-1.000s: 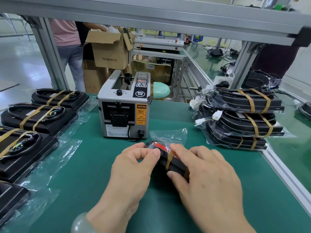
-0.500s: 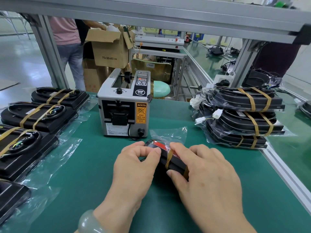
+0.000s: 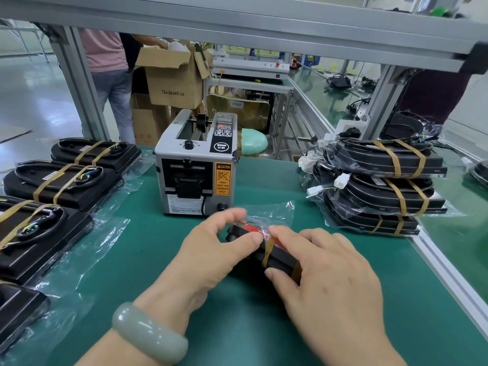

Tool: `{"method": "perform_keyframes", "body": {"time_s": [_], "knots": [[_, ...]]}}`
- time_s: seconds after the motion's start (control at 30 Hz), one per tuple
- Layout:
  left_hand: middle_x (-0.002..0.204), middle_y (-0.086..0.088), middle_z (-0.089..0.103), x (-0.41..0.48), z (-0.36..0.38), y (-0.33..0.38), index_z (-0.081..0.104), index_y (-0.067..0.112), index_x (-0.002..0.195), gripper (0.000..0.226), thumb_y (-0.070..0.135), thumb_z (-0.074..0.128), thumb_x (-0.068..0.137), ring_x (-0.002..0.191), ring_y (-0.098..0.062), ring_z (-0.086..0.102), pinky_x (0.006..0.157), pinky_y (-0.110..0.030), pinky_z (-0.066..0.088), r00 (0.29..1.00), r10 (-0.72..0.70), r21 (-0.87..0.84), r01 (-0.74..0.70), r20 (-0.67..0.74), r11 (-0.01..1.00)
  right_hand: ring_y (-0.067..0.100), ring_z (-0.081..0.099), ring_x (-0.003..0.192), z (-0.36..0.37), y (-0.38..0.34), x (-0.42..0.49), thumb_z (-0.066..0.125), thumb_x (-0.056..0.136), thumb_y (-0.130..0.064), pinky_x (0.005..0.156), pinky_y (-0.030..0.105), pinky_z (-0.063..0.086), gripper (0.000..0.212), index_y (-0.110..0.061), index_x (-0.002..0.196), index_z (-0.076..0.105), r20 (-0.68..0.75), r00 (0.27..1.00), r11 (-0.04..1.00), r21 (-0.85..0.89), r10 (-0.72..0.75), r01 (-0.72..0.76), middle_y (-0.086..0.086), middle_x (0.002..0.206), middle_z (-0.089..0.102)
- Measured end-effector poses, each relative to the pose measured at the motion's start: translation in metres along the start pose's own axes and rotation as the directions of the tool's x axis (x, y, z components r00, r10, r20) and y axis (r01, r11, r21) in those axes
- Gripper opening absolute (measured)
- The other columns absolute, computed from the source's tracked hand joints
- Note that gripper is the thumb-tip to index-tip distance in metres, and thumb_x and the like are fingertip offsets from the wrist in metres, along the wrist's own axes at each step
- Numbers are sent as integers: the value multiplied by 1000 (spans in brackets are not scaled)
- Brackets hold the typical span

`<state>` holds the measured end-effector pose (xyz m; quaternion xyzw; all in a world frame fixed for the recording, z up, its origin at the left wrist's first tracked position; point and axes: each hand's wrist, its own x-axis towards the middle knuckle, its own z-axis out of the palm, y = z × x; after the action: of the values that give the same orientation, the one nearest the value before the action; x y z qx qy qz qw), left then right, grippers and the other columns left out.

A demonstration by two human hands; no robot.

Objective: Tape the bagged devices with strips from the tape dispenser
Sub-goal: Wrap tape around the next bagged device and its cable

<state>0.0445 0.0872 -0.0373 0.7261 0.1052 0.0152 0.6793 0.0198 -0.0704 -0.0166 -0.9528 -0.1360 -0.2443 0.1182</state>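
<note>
The bagged device (image 3: 280,260) lies gripped between my fingers, my left hand (image 3: 211,249) pinching one end, my right hand (image 3: 324,273) curled over its tape strip (image 3: 268,249), the tape dispenser (image 3: 195,175) just beyond my fingertips.

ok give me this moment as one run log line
step: taping | left hand: holds bagged device | right hand: grips it at tape strip | tape dispenser: behind, on green mat | taped stack: right
</note>
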Motion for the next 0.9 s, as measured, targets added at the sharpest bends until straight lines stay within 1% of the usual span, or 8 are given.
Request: {"method": "perform_keyframes", "body": {"time_s": [0.13,0.23,0.3,0.4,0.47,0.6,0.73,0.9], "knots": [[96,0,68,9,-6,4,62,25,106,38,18,79,73,71,0,64,58,-8,45,982,-51,-127,74,180,989,22,55,65,-1,2,2,90,47,-43,54,31,45,58,-36,101,70,2,1000,1000,4,-26,26,-11,75,62],[87,2,68,16,-7,7,64,21,102,41,26,75,63,74,-7,63,70,-19,47,978,-75,-163,107,196,981,22,57,69,-1,12,5,90,47,-44,60,31,49,61,-31,103,69,-23,997,998,12,-67,67,-12,83,66],[83,4,68,21,-8,8,68,21,96,37,30,75,61,76,-10,59,72,-25,41,978,-101,-158,131,185,979,16,57,85,-6,26,9,86,48,-46,78,23,47,66,-31,110,68,-11,994,989,102,-110,110,-16,100,65],[81,5,69,26,-7,7,70,24,90,13,26,74,78,76,-13,56,79,-31,38,982,-118,-125,137,149,983,-13,32,119,-13,51,12,74,45,-56,102,6,20,82,-51,124,51,202,974,940,340,-104,29,-37,126,39],[82,5,69,28,-5,7,71,27,88,6,28,71,82,77,-17,55,83,-36,38,984,-113,-129,131,140,983,-25,15,122,-14,69,9,70,38,-65,102,5,18,93,-65,123,35,334,939,907,416,-88,-63,-51,127,22],[82,5,70,33,-5,4,70,27,93,9,32,64,88,74,-17,57,78,-33,41,981,-147,-191,170,129,967,-17,46,116,-12,81,10,82,44,-48,91,1,33,86,-57,119,40,326,945,765,614,-22,-194,-39,122,51],[87,7,74,32,-11,1,68,28,104,18,36,59,91,67,-10,66,64,-23,49,978,-160,-198,185,136,963,-7,58,107,-7,76,11,88,62,-17,87,1,36,73,-54,111,50,195,980,743,662,-46,-97,-31,110,64],[75,7,73,39,-22,8,69,22,88,15,36,63,89,69,-8,63,59,-24,42,958,-113,-190,63,-265,980,-11,58,102,-7,68,12,86,60,-23,82,-3,34,57,-48,105,60,137,991,762,641,5,-93,-36,104,63]]}}
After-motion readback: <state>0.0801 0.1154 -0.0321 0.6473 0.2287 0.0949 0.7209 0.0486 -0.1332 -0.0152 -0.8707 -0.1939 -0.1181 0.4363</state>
